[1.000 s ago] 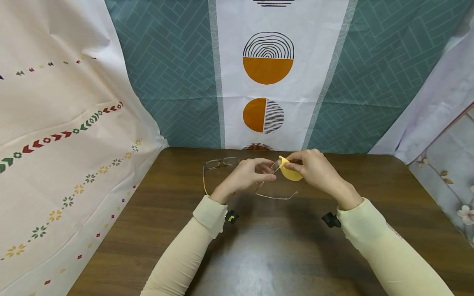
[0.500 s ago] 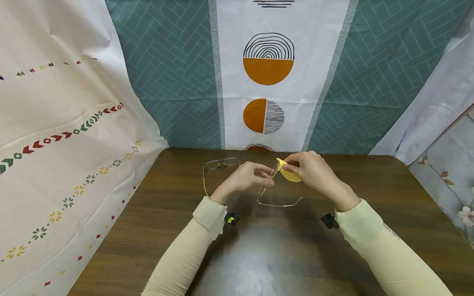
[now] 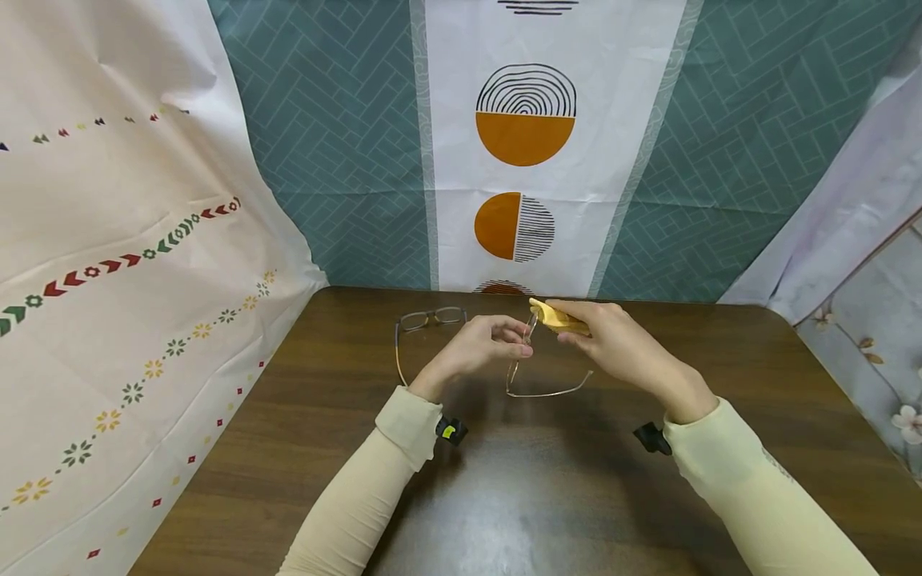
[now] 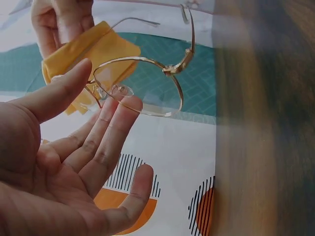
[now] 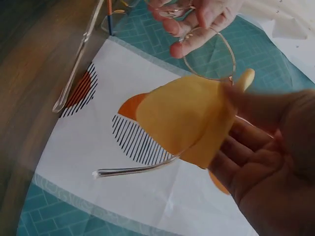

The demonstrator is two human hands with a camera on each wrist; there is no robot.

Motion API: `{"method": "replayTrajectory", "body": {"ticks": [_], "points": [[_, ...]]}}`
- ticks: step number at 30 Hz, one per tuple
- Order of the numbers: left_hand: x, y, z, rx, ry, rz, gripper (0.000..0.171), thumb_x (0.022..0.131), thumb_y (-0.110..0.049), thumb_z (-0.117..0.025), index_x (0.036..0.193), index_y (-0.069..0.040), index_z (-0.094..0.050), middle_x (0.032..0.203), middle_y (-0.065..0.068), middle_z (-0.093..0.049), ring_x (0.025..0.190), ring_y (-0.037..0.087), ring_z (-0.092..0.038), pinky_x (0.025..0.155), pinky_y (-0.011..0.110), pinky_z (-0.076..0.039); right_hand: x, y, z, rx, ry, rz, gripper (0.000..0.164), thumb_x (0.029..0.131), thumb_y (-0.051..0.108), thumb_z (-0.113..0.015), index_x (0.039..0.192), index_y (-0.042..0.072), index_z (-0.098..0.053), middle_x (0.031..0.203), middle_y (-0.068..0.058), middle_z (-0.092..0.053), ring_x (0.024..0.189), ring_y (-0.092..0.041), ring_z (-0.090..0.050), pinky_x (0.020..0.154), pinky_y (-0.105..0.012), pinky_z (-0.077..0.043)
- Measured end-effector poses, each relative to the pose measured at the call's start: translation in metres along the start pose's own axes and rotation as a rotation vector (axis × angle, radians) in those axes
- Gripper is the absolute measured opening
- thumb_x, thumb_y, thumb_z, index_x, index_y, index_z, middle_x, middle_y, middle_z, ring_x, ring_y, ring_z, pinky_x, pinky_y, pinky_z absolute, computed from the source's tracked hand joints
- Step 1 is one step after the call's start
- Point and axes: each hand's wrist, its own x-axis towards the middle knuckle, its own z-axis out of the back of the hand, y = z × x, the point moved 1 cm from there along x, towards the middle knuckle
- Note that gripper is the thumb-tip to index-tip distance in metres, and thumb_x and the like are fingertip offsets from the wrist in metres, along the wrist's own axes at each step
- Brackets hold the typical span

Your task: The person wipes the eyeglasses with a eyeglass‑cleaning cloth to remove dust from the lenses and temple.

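Note:
Gold wire-rimmed eyeglasses are pinched near the bridge by the thumb and fingers of my left hand, above the table. Their temples are unfolded, one reaching toward the right in the head view. My right hand grips a yellow cleaning cloth between thumb and fingers. In the left wrist view this cloth lies against the far lens side, and a temple passes by it. The cloth hides part of the far rim. How firmly it touches the lens cannot be seen.
A second pair of glasses with a dark frame lies unfolded on the wooden table, behind and left of my left hand. Patterned cloth hangs rise along the table's back and sides.
My right hand has tilted and shifted the yellow cloth slightly left and up, so it looks narrower in the head view. The gold eyeglasses have turned a little. My left hand stays nearly in place.

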Motion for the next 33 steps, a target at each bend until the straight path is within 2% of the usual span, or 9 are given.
{"method": "replayTrajectory", "body": {"ticks": [3, 7, 9, 11, 14, 16, 22, 26, 33], "points": [[0.0, 0.001, 0.0, -0.024, -0.003, 0.014, 0.041, 0.093, -0.02, -0.081, 0.129, -0.004, -0.07, 0.106, 0.006, -0.076, 0.1, 0.016, -0.069, 0.093, 0.033, -0.053, -0.001, 0.0, -0.003, -0.058, -0.068, 0.018, 0.04, 0.1, -0.003, -0.064, 0.139, 0.005, -0.064, 0.115, -0.017, -0.074, 0.084, -0.026, -0.066, 0.077, -0.045, -0.056], [-0.001, 0.002, -0.001, -0.055, -0.012, 0.025, 0.041, 0.093, -0.022, -0.081, 0.129, -0.006, -0.07, 0.106, 0.006, -0.076, 0.099, 0.017, -0.07, 0.094, 0.033, -0.053, -0.003, 0.002, -0.011, -0.176, -0.205, 0.069, 0.027, 0.1, -0.005, -0.062, 0.126, 0.003, -0.065, 0.097, -0.017, -0.075, 0.068, -0.027, -0.065, 0.063, -0.045, -0.055], [-0.001, 0.002, -0.001, -0.072, -0.017, 0.024, 0.041, 0.093, -0.023, -0.08, 0.13, -0.006, -0.07, 0.106, 0.006, -0.076, 0.099, 0.018, -0.071, 0.095, 0.034, -0.053, -0.005, 0.003, -0.016, -0.222, -0.268, 0.111, 0.025, 0.098, -0.006, -0.065, 0.122, 0.002, -0.065, 0.096, -0.016, -0.075, 0.069, -0.029, -0.067, 0.061, -0.046, -0.056], [0.0, 0.002, -0.001, -0.076, -0.028, 0.02, 0.042, 0.093, -0.024, -0.08, 0.13, -0.006, -0.07, 0.107, 0.007, -0.076, 0.098, 0.018, -0.072, 0.096, 0.035, -0.053, -0.007, 0.004, -0.02, -0.243, -0.312, 0.152, 0.026, 0.095, -0.006, -0.069, 0.121, 0.0, -0.068, 0.106, -0.017, -0.075, 0.083, -0.033, -0.072, 0.069, -0.048, -0.059], [-0.001, 0.0, 0.0, -0.084, -0.037, 0.01, 0.043, 0.094, -0.024, -0.079, 0.131, -0.005, -0.069, 0.108, 0.008, -0.076, 0.099, 0.018, -0.072, 0.097, 0.036, -0.052, -0.007, 0.006, -0.023, -0.21, -0.335, 0.183, 0.023, 0.095, -0.001, -0.073, 0.118, -0.001, -0.072, 0.123, -0.018, -0.071, 0.108, -0.037, -0.07, 0.087, -0.053, -0.058], [-0.001, -0.001, 0.001, -0.084, -0.038, 0.004, 0.043, 0.093, -0.023, -0.08, 0.131, -0.004, -0.069, 0.108, 0.008, -0.076, 0.099, 0.018, -0.071, 0.097, 0.035, -0.053, -0.005, 0.006, -0.023, -0.155, -0.332, 0.175, 0.02, 0.096, 0.003, -0.073, 0.115, -0.001, -0.074, 0.124, -0.017, -0.07, 0.112, -0.037, -0.067, 0.093, -0.054, -0.055], [-0.003, -0.005, 0.001, -0.041, -0.015, -0.008, 0.043, 0.093, -0.021, -0.081, 0.131, -0.005, -0.069, 0.106, 0.006, -0.076, 0.097, 0.016, -0.072, 0.092, 0.032, -0.054, 0.008, 0.006, -0.023, -0.054, -0.332, 0.09, 0.02, 0.097, 0.007, -0.072, 0.116, 0.001, -0.072, 0.104, -0.013, -0.072, 0.093, -0.03, -0.066, 0.082, -0.049, -0.055], [-0.005, -0.007, 0.0, -0.008, -0.016, -0.017, 0.041, 0.092, -0.021, -0.082, 0.129, -0.006, -0.07, 0.106, 0.004, -0.076, 0.098, 0.015, -0.071, 0.09, 0.031, -0.054, 0.012, 0.006, -0.025, -0.113, -0.369, 0.133, 0.015, 0.095, 0.007, -0.075, 0.108, 0.002, -0.077, 0.097, -0.009, -0.074, 0.087, -0.029, -0.066, 0.082, -0.047, -0.053], [-0.006, -0.007, 0.005, -0.047, -0.033, -0.018, 0.042, 0.092, -0.019, -0.081, 0.13, -0.004, -0.069, 0.106, 0.007, -0.076, 0.099, 0.018, -0.072, 0.091, 0.032, -0.054, 0.011, 0.002, -0.026, -0.209, -0.473, 0.192, 0.01, 0.089, 0.004, -0.079, 0.098, 0.001, -0.077, 0.087, -0.008, -0.074, 0.079, -0.028, -0.066, 0.069, -0.041, -0.044]]}}
